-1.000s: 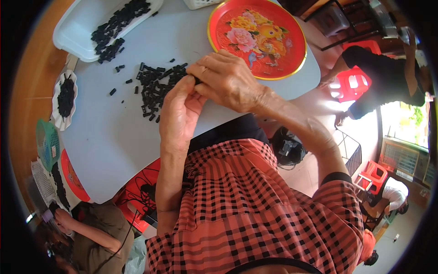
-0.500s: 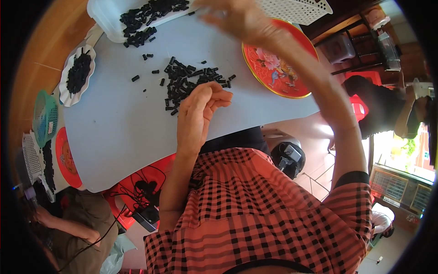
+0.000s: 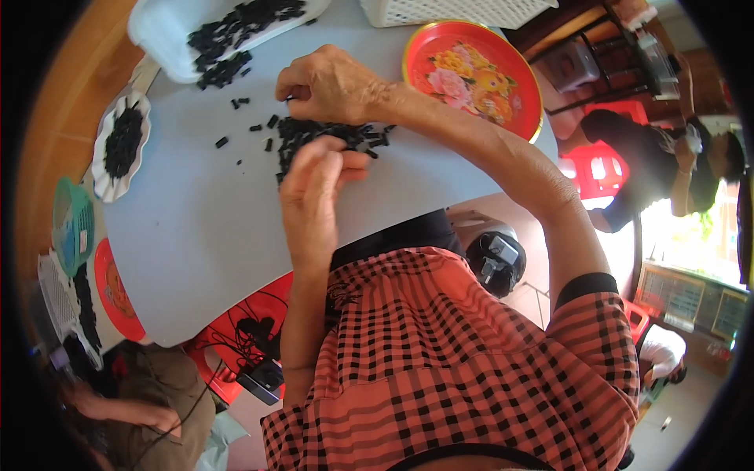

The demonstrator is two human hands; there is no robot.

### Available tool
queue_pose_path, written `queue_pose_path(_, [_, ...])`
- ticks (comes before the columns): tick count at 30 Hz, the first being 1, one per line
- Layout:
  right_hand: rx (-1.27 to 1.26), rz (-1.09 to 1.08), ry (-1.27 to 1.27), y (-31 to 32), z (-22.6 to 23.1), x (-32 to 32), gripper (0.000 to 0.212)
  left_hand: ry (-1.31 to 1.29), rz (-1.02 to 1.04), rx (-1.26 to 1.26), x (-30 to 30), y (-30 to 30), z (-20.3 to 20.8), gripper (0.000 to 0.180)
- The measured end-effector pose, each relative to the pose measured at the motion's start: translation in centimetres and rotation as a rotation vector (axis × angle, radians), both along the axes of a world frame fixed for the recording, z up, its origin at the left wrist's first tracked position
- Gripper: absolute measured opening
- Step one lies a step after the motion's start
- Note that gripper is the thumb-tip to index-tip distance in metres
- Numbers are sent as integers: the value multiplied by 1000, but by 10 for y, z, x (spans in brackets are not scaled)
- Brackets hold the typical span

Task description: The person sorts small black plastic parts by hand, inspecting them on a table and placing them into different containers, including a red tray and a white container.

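Around the middle of the grey table (image 3: pixel 196 235), back from its near edge, a heap of short black pieces (image 3: pixel 314 132) lies partly hidden by two hands. At its far side, the right hand (image 3: pixel 326 86) has its fingers curled down; whether it pinches a piece, I cannot tell. On the near side, the left hand (image 3: pixel 314 184) is half closed, fingers bent, and I can't make out anything in it. To my eye, the step is picking pieces out singly; the next move seems to call for a small, careful fingertip pinch.
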State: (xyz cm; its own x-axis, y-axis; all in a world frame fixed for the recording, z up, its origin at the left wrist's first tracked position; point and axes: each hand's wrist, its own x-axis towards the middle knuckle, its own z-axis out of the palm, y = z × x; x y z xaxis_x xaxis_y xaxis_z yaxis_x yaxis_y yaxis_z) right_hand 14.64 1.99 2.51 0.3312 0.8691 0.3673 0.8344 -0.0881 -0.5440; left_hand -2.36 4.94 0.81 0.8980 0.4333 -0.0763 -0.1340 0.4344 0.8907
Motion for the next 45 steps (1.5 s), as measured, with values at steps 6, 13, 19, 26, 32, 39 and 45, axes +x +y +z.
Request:
queue_pose_path(6, [127,-138,567,-54,14,-45,14,51,193,504,7,3,1,39])
queue_pose_path(13, [291,-214,401,-99,5,-53,11,85,87,626,21,-13,-3,31])
queue_pose_path(19, [119,-295,-59,-181,12,3,10,66,-122,376,24,-31,4,33])
queue_pose_path(26, [-163,-331,-234,-205,0,18,10,93,-189,389,28,-44,1,29])
queue_pose_path(32, [-36,-400,-18,-198,-1,24,13,67,-208,412,28,-47,0,27])
queue_pose_path(39, [-177,-291,-186,-195,-7,21,12,93,-215,443,28,-51,1,26])
queue_pose_path(45, [-20,-392,-95,-206,6,36,17,81,-235,419,28,-49,-1,26])
